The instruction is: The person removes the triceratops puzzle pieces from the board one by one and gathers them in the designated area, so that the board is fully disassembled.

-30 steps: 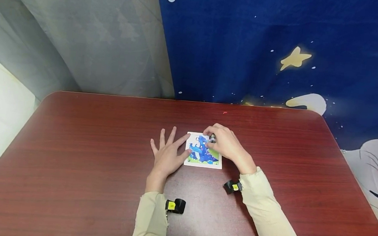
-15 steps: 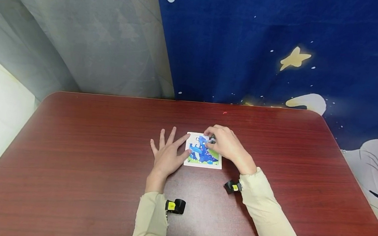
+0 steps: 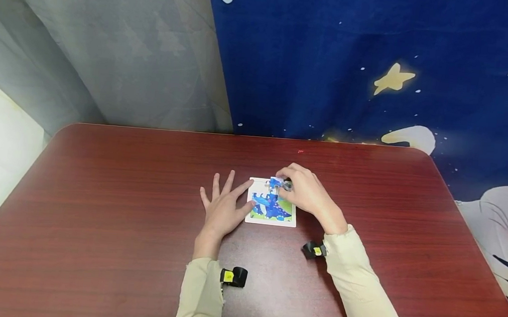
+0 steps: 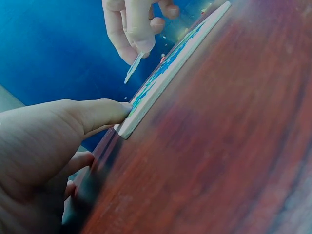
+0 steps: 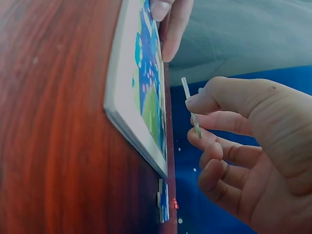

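Note:
A small white-framed jigsaw puzzle [image 3: 271,222] with a blue dinosaur picture lies flat on the table. My right hand [image 3: 307,193] pinches a puzzle piece [image 3: 274,183] between thumb and fingertips, above the upper part of the frame. In the right wrist view that thin puzzle piece [image 5: 191,109] is seen edge-on, clear of the board. My left hand [image 3: 223,211] lies beside the puzzle's left edge with fingers spread; its thumb [image 4: 114,111] rests on the near left of the frame. Its index fingertip touches the upper left corner.
Past the frame's edge, another puzzle piece [image 5: 164,200] lies on the table in the right wrist view. The reddish-brown table [image 3: 117,217] reaches back to a grey curtain [image 3: 154,59] and a blue star-patterned curtain [image 3: 308,57]. A small red mark [image 3: 300,151] shows near the back edge.
My right hand has raised the puzzle piece off the board, uncovering a white patch of the tray under it. The left hand keeps its place on the frame.

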